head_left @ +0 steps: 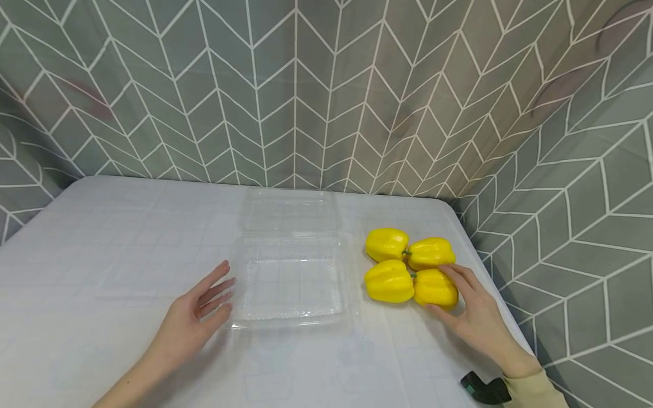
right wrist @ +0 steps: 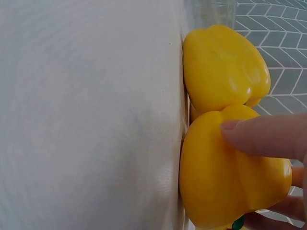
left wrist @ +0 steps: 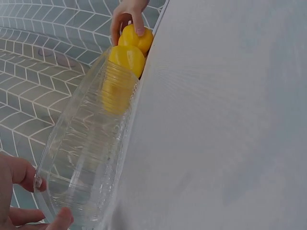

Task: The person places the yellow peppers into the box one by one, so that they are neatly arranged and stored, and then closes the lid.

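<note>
Several yellow bell peppers sit in a tight cluster on the right of the table. My right hand [head_left: 476, 317] grips the front right bell pepper [head_left: 436, 288], thumb on its near side and fingers over the far side. In the right wrist view the thumb lies on that pepper's skin [right wrist: 216, 172], with another pepper [right wrist: 223, 67] beyond it. A clear plastic clamshell container [head_left: 291, 320] lies with its lid [head_left: 288, 212] folded back, and only the clear plastic shows inside. At its left edge is my left hand [head_left: 191, 320], fingers spread and relaxed, fingertips right at the rim [left wrist: 43, 167].
A white cloth covers the table [head_left: 127, 238]. Grey patterned curtains [head_left: 316, 96] hang along the back and right sides, close to the table's edge. A black device [head_left: 484, 389] is at my right wrist by the sleeve.
</note>
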`<control>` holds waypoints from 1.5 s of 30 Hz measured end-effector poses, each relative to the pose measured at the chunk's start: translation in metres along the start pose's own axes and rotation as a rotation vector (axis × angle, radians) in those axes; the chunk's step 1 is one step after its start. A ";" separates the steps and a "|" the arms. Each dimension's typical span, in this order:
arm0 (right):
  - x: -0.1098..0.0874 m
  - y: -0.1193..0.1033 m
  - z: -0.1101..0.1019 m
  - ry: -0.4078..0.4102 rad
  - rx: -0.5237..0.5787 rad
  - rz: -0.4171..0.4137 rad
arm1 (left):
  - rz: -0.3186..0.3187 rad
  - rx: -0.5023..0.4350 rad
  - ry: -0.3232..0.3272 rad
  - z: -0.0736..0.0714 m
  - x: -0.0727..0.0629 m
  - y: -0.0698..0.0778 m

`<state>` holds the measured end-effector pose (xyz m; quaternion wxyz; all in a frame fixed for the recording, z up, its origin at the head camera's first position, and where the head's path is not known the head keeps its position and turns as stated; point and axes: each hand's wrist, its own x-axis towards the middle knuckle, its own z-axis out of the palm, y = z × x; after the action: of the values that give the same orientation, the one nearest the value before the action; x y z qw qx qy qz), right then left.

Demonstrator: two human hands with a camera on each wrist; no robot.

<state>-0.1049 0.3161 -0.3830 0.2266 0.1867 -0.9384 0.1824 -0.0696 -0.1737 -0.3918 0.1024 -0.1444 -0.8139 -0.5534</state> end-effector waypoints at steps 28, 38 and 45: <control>-0.001 0.007 0.003 0.066 0.061 -0.024 | -0.048 0.025 -0.003 0.001 -0.002 0.005; -0.001 0.007 -0.003 0.089 0.067 0.011 | -0.062 0.023 -0.004 0.001 -0.002 0.006; -0.001 0.006 -0.008 0.116 0.111 0.012 | -0.067 0.031 -0.003 0.002 -0.002 0.007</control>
<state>-0.1036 0.3253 -0.3785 0.2688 0.1825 -0.9132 0.2461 -0.0651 -0.1700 -0.3873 0.0849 -0.1163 -0.8270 -0.5435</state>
